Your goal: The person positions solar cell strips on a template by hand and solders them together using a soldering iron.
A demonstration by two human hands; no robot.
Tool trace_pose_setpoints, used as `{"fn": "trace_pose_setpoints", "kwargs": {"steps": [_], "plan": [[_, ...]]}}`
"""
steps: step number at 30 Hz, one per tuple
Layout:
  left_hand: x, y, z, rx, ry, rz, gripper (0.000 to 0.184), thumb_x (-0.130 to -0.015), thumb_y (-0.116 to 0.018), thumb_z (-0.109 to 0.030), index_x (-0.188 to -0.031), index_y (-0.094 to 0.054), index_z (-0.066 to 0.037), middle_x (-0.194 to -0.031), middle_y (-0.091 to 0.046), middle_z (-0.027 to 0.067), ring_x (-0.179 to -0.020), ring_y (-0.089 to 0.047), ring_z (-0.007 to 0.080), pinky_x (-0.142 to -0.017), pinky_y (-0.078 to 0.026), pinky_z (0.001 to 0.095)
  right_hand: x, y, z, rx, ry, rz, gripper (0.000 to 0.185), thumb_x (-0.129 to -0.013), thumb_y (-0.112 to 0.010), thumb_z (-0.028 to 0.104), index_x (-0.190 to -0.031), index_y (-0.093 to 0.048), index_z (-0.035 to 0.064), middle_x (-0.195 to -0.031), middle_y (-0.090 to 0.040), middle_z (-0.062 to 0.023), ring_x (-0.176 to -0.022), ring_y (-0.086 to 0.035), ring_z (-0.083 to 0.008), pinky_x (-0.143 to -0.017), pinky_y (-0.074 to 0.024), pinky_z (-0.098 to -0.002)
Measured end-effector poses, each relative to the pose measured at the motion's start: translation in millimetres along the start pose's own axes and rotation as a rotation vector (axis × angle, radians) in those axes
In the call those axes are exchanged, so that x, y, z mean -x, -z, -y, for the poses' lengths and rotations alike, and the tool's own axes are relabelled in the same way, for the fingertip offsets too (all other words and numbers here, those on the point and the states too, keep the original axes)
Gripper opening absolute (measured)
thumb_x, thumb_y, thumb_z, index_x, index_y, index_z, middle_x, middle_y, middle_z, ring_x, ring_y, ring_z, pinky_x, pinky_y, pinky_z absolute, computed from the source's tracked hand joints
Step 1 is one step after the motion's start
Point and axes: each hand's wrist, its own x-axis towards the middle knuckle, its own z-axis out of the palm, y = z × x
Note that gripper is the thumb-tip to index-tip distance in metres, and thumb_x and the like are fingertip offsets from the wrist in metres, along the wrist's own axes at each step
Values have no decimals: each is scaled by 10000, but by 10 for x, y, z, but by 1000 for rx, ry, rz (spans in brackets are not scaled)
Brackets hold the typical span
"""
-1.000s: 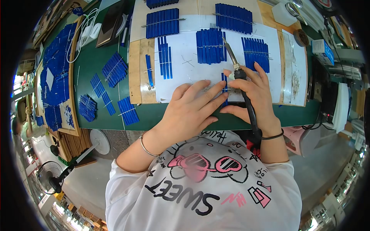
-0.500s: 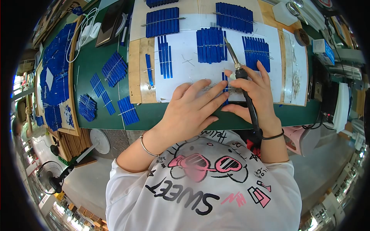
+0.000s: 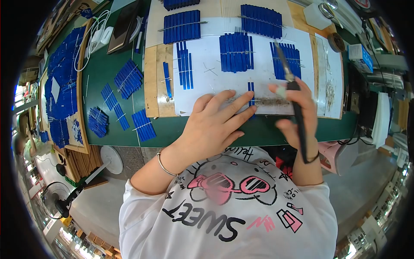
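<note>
left hand (image 3: 217, 121) pressing down a pair of blue strips (image 3: 252, 88), right hand (image 3: 302, 99) gripping the soldering iron (image 3: 300, 125)

my left hand is spreading flat, palm down and clasping nothing, and its fingertips are resting on the pair. the strips are lying side by side on the white paper (image 3: 263, 75), their far ends showing just beyond those fingertips, the middle partly hiding under them. my right hand is curling around the iron's dark handle, well apart from the pair. the tip is pointing away from me, over the blue bundle (image 3: 289, 62) beyond that hand; whether it is touching, i cannot tell. something pale is showing at the same fingers, too blurred to name.

i am judging the strips to be light, stiff and thin, perhaps brittle, and likely to be sliding or twisting on smooth paper under a sideways push. light pressure from above, or a pinch along the long edges, is seeming the safest hold. the iron is looking heavier and probably hot near its metal end, so the handle is offering the only good grip.

the near ends of the strips are reaching the paper's near edge, with the green table (image 3: 166, 129) lying on my side of it. bare paper is stretching between my left fingertips and the center bundle (image 3: 235, 52) beyond them. between my hands, a brownish smudge (image 3: 274, 102) is marking the gap.
</note>
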Motion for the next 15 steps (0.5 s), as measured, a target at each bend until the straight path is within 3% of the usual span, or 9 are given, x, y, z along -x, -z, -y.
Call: {"fn": "trace_pose_setpoints", "kwargs": {"steps": [1, 3, 4, 6, 7, 9, 15], "plan": [[0, 0, 1, -1, -1, 2, 624, -737, -761, -313, -1325, -581, -207, -1484, -475, -13, -1249, -464, 252, -1004, -318, 398, 145, 58, 78, -78, -189, -69, 759, -882, -567, 655, -1304, -476, 30, -1169, -681, -168, -1140, -616, -235, -1051, -390, -435], [10, -7, -3, 4, -2, 7, 624, -735, -762, -309, -1324, -582, -206, -1485, -474, -12, -1247, -463, 252, -1005, -315, 397, 156, 56, 217, -333, -195, -268, 641, -938, -595, 513, -1273, -524, -29, -996, -671, -146, -986, -614, -196, -863, -470, -335], [10, -12, 0, 4, -3, 2, 624, -732, -764, -305, -1321, -583, -206, -1486, -473, -11, -1248, -462, 252, -1006, -313, 396, 166, 119, 280, -330, -199, -267, 641, -938, -595, 513, -1273, -524, -29, -996, -671, -146, -986, -614, -196, -863, -470, -335], [6, -12, -2, 7, -4, -4, 624, -730, -765, -301, -1319, -585, -205, -1487, -472, -10, -1248, -462, 252, -1006, -311, 395, 188, 242, 360, -237, -277, -142, 384, -904, -615, 281, -1083, -634, -58, -815, -577, -98, -794, -520, -170, -667, -424, -268], [3, 2, -7, 15, -6, -6, 626, -717, -777, -277, -1306, -586, -184, -1481, -465, -7, -1253, -457, 249, -999, -332, 401, 200, 225, 362, -236, -279, -140, 384, -904, -615, 281, -1083, -634, -58, -815, -577, -98, -794, -520, -170, -667, -424, -268], [3, 3, -12, 23, -4, -13, 628, -705, -788, -253, -1292, -586, -162, -1475, -458, -4, -1257, -452, 247, -992, -352, 408, 202, 148, 367, -314, -250, -235, 239, -803, -578, 129, -906, -684, -59, -732, -482, -52, -710, -404, -146, -559, -314, -238], [7, -3, -7, 35, -4, -28, 624, -702, -790, -250, -1288, -591, -165, -1472, -457, -2, -1257, -453, 244, -992, -351, 407, 142, 68, 433, -319, -341, -248, 230, -761, -619, 136, -875, -692, -50, -697, -452, -31, -704, -401, -144, -555, -282, -242]]}}
